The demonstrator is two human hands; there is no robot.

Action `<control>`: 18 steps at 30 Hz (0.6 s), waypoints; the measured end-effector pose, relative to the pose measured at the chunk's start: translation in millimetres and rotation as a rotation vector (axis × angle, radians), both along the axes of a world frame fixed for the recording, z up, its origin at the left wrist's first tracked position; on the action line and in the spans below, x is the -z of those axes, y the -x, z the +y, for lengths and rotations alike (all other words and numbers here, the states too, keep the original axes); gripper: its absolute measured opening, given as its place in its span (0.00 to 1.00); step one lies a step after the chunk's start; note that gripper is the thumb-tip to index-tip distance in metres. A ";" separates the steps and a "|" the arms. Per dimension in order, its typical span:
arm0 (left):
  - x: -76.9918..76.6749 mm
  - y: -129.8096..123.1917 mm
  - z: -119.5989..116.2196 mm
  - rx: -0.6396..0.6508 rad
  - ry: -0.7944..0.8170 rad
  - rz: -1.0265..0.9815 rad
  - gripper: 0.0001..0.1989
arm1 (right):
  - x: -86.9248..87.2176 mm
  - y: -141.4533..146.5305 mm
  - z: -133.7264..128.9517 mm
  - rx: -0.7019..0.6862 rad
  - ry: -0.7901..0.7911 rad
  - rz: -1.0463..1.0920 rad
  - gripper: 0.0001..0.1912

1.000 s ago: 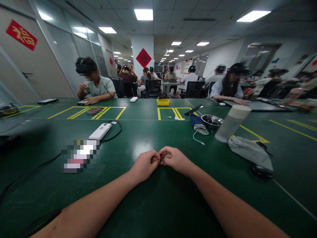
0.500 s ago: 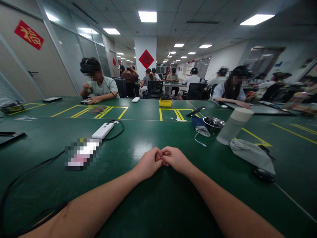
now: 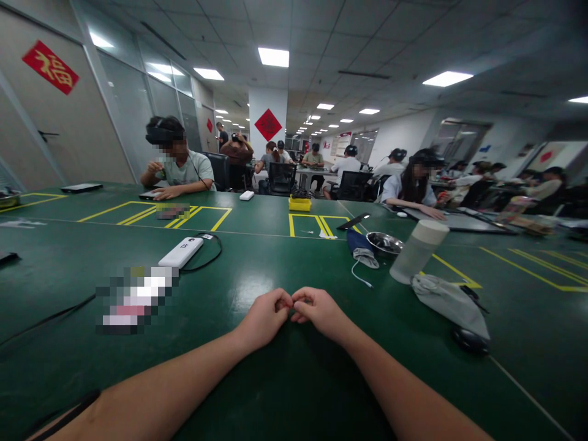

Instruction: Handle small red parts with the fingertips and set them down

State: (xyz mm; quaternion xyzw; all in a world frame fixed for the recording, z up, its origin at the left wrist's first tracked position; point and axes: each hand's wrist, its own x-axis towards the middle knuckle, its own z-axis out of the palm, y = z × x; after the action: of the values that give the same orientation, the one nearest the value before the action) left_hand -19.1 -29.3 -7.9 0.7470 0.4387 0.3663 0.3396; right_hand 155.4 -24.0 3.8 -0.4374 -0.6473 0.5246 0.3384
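Note:
Over the green table (image 3: 206, 367), my left hand (image 3: 267, 313) and my right hand (image 3: 316, 311) meet at the fingertips near the middle of the view. Both have their fingers curled into a pinch. A tiny reddish thing (image 3: 291, 305) shows between the fingertips, too small to name. How much of it each hand holds is hidden by the fingers. To the left of my hands lie a white power bank (image 3: 182, 252) with a black cable and a blurred-out phone-like object (image 3: 138, 300).
On the right are a translucent bottle (image 3: 416, 254), a metal bowl (image 3: 384, 243), a blue pouch (image 3: 361, 246), a grey pouch (image 3: 448, 300) and a black mouse (image 3: 470, 340). A yellow box (image 3: 299, 204) stands farther back. Two people sit across the table.
The view has shifted, so the table items sit lower and mostly farther left. My hands remain together, with a slightly wider gap between them at the fingertips.

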 end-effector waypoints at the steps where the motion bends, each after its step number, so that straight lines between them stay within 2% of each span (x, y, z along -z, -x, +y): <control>1: -0.1 -0.2 -0.7 0.005 -0.005 -0.008 0.07 | 0.1 0.5 -1.2 0.002 -0.026 -0.005 0.09; 6: -2.4 0.0 -2.5 -0.016 0.034 -0.017 0.05 | 4.3 2.4 -0.8 0.014 -0.049 0.012 0.08; 13: -5.4 0.5 -2.6 0.020 0.108 -0.105 0.07 | 3.9 4.3 -2.6 0.045 0.136 0.115 0.07; 18: -7.5 -0.3 -1.8 0.029 0.148 -0.158 0.09 | 3.1 3.0 -3.2 0.029 0.040 0.106 0.11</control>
State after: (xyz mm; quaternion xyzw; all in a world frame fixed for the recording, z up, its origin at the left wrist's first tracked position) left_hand -18.7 -31.1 -0.3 0.6949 0.4257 0.3857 0.4325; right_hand 152.5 -27.2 0.7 -0.4253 -0.6113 0.5549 0.3708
